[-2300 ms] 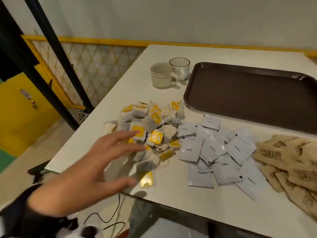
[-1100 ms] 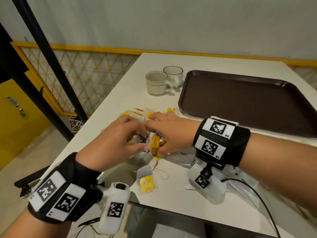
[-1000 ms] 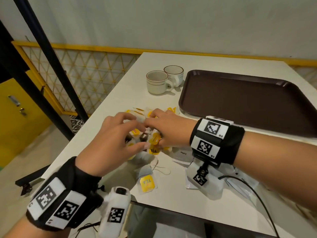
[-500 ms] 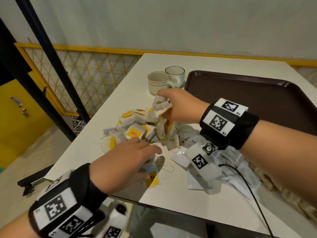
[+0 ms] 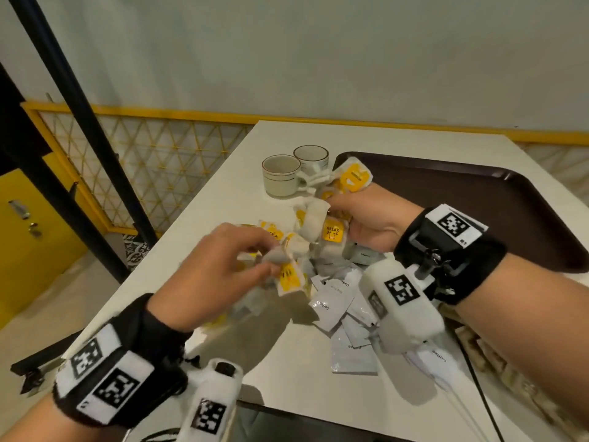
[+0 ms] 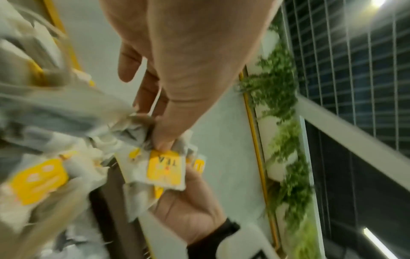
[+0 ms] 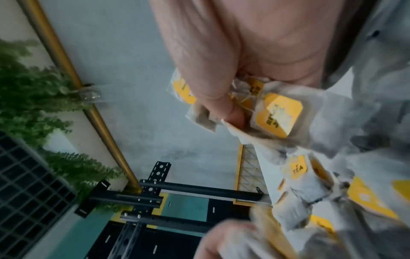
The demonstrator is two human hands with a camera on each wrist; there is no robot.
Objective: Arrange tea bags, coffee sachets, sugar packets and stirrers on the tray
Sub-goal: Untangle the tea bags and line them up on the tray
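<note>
White tea bags with yellow labels [image 5: 332,231] hang in a tangled bunch above the table. My right hand [image 5: 339,208] grips the upper part of the bunch, level with the near left corner of the brown tray [image 5: 478,199]; its thumb presses on the bags [image 7: 277,115]. My left hand [image 5: 271,261] pinches the lower tea bags [image 6: 165,168] between thumb and fingers. Grey coffee sachets [image 5: 333,303] lie on the table under both hands. Brown sugar packets [image 5: 481,355] show at the right edge, blurred. No stirrers are in view.
Two white cups [image 5: 280,178] stand close together left of the tray's far corner. The white table's [image 5: 318,387] front edge runs just below my wrists. A black post [image 5: 83,116] and a yellow railing [image 5: 143,113] stand to the left, beyond the table.
Both hands have risen from the pile with tea bags. The right hand carried its bunch up and toward the tray corner; the left hand followed, pinching the lower bags.
</note>
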